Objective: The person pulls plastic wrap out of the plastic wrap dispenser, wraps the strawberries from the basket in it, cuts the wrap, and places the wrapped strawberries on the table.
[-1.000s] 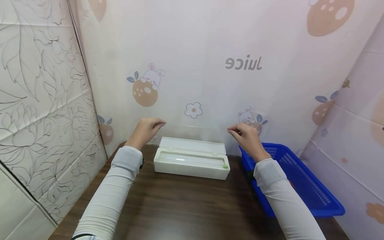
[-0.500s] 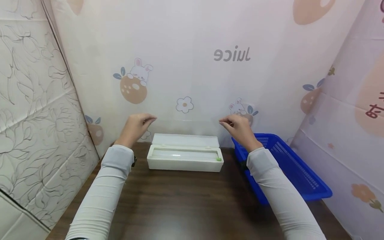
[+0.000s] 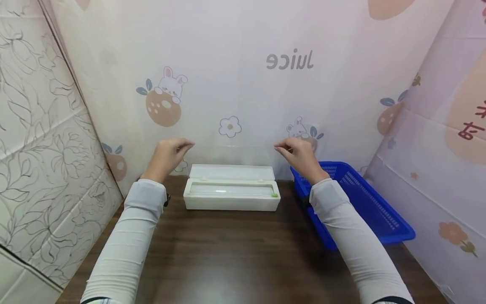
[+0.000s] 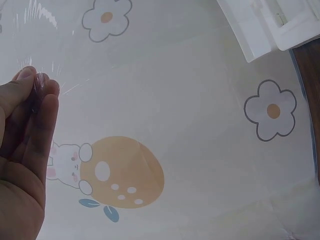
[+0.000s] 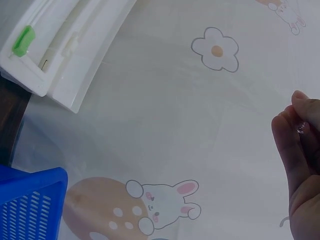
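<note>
A sheet of clear cling film (image 4: 42, 20) stretches between my two hands, seen mostly by its glints and a faint top line. My left hand (image 3: 167, 156) pinches its left corner between thumb and fingers, and my right hand (image 3: 300, 154) pinches the right corner the same way. Both hands are raised above and to either side of a white cling film dispenser box (image 3: 231, 204). Its lid (image 3: 231, 172) is tipped back, and a green slider (image 3: 274, 195) sits at the right end of its front rail. The film's lower edge cannot be made out.
A blue plastic basket (image 3: 379, 207) stands at the right, partly under my right forearm. The dark wooden table (image 3: 228, 261) extends in front of the box. A pale printed curtain (image 3: 228, 76) hangs close behind, with more patterned sheets at both sides.
The head view has shifted, so the scene sits further left and higher in it. Both hands keep their pinch on the film and stay in nearly the same place relative to the box.
</note>
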### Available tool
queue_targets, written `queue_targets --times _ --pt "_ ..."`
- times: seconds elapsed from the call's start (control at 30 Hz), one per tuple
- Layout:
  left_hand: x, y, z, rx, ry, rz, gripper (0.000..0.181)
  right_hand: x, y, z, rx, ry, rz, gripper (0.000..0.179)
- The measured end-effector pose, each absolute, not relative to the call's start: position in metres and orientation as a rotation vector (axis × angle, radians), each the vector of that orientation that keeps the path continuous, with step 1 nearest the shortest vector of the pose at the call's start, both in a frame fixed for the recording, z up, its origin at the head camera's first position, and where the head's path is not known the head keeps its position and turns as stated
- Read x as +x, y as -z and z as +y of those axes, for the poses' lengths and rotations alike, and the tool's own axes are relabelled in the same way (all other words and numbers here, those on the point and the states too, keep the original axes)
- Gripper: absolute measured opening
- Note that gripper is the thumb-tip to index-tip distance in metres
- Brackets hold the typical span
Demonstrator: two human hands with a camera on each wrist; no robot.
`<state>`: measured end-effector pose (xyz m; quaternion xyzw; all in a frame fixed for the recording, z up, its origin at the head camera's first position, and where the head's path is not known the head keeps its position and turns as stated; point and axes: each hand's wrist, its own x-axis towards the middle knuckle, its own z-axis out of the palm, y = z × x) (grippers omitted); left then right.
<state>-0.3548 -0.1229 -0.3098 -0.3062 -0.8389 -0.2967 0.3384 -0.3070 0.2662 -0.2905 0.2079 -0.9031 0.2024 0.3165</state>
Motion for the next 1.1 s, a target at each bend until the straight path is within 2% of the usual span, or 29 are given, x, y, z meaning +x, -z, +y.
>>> queue_targets --times 1.1 --pt "-0.358 0.288 -0.128 -0.784 0.767 -2.223 0.018 -0.309 0.265 0.264 0.538 -0.564 -2.375 0.017"
